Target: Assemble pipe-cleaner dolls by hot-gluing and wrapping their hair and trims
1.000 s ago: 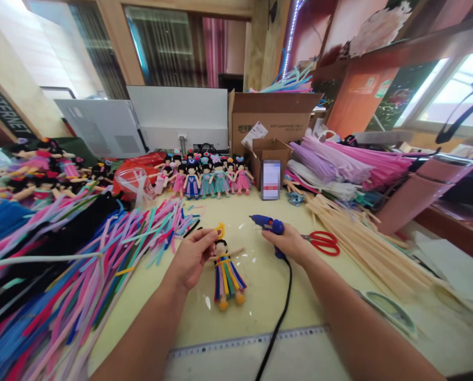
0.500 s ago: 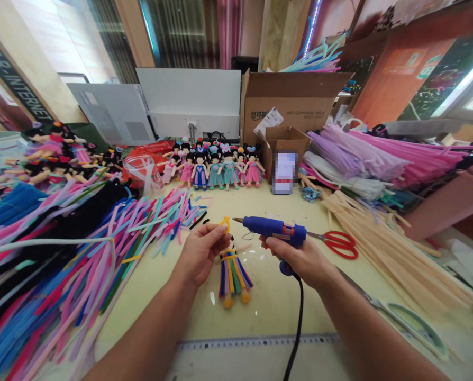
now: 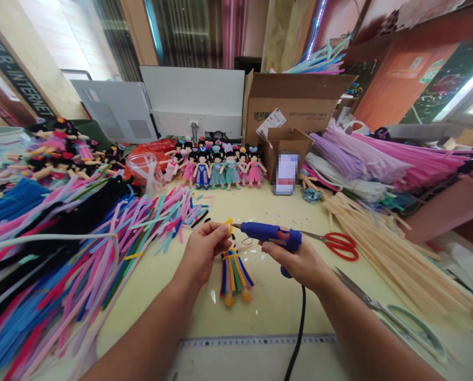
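My left hand pinches a small yellow piece of pipe cleaner between thumb and fingers. Wrapped round a blue hot glue gun, my right hand points its nozzle left. The nozzle tip is right at the yellow piece; whether they touch I cannot tell. Below the two hands a pipe-cleaner doll lies on the table, its skirt striped in blue, yellow, green and red, with two yellow feet. My left hand partly hides its upper end. The glue gun's black cord runs down toward the table's front edge.
Pipe cleaners in many colours heap up on the left. Several finished dolls stand at the back beside a phone and cardboard boxes. Red-handled scissors, green-handled scissors and beige stems lie right; a ruler lies in front.
The glue gun has moved slightly left and its nozzle has come closer to the yellow piece. My left hand has turned the piece a little. The view has shifted slightly.
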### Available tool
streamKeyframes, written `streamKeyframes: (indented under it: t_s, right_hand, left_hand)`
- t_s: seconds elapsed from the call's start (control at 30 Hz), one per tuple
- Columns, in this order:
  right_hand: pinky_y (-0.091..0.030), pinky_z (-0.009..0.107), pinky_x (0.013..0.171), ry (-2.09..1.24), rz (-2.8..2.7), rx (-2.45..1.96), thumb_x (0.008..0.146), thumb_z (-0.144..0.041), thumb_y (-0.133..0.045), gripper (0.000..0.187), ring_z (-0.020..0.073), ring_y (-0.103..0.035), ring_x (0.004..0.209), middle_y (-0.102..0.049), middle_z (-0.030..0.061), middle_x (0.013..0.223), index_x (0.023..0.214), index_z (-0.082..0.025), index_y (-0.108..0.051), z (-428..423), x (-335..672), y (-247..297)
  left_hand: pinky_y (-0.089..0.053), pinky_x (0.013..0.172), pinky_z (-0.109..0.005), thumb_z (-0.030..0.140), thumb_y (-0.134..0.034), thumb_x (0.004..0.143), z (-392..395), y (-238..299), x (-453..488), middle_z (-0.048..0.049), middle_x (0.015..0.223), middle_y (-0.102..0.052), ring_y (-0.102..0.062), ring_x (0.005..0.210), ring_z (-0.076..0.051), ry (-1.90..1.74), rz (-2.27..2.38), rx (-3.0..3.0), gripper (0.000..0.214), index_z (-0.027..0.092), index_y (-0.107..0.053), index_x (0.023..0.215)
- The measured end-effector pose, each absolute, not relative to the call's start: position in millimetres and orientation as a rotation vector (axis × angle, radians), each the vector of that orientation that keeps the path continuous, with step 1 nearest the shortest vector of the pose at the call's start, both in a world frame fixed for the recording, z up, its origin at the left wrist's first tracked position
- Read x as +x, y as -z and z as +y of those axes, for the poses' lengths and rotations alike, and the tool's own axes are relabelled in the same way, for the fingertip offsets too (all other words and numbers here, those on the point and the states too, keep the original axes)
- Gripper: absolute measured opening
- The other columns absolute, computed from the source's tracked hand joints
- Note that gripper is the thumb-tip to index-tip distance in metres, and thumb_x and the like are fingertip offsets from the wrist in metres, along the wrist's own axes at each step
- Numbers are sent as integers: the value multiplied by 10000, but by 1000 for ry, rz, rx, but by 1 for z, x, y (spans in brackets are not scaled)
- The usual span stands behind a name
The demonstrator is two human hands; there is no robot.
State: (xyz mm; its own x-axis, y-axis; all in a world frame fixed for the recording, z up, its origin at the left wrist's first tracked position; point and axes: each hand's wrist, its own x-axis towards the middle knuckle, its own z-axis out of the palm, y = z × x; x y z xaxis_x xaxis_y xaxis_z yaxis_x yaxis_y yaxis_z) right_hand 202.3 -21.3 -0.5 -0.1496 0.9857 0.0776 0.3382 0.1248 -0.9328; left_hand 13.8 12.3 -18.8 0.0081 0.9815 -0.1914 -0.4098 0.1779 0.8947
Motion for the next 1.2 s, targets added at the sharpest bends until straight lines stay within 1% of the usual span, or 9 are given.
streamKeyframes:
  t_s: [0.2, 0.33, 0.57, 0.73, 0.9, 1.2]
  right_hand:
    - [-379, 247, 500, -1019, -1609, -1349, 751, -400, -577, 214, 115, -412, 558, -526, -13, 631, 764, -190, -620, -21, 201, -2]
    - [-363, 239, 479, -1027, -1586, -1370, 754, -396, -569, 215, 110, -394, 544, -509, -17, 615, 757, -187, -620, -20, 201, -1]
    - [-360, 239, 488, -1014, -1585, -1373, 766, -372, -577, 189, 112, -408, 558, -527, -15, 629, 757, -189, -624, -21, 201, 0]
    - [-339, 228, 463, -1032, -1549, -1354, 749, -351, -582, 165, 100, -372, 531, -476, -29, 587, 707, -192, -594, -21, 200, -1]
    - [-280, 214, 424, -1076, -1532, -1357, 732, -353, -582, 195, 84, -321, 497, -385, -50, 549, 641, -198, -506, -20, 199, -2]
    - [-266, 217, 416, -1112, -1524, -1362, 727, -369, -573, 220, 72, -296, 469, -347, -60, 546, 633, -202, -466, -20, 197, -4]
  left_hand:
    - [-466, 481, -180, 314, -832, 532, 13, 19, 14, 49, 531, -621, -561, 438, -66, -1274, 1008, 788, 284, 151, -630, 648]
    - [-477, 493, -190, 321, -821, 549, 12, 19, 15, 41, 540, -631, -566, 452, -73, -1279, 1017, 823, 276, 149, -639, 664]
    - [-462, 479, -191, 311, -816, 547, 11, 18, 16, 40, 526, -619, -553, 441, -73, -1288, 1021, 828, 264, 150, -634, 652]
    - [-462, 480, -195, 312, -819, 545, 12, 18, 15, 37, 535, -622, -554, 442, -76, -1290, 1020, 832, 267, 150, -635, 652]
    - [-463, 479, -194, 309, -815, 551, 11, 18, 16, 38, 536, -624, -552, 444, -74, -1290, 1025, 841, 261, 150, -635, 654]
    - [-467, 490, -203, 307, -815, 547, 10, 18, 17, 37, 536, -621, -552, 446, -77, -1291, 1025, 839, 261, 151, -635, 652]
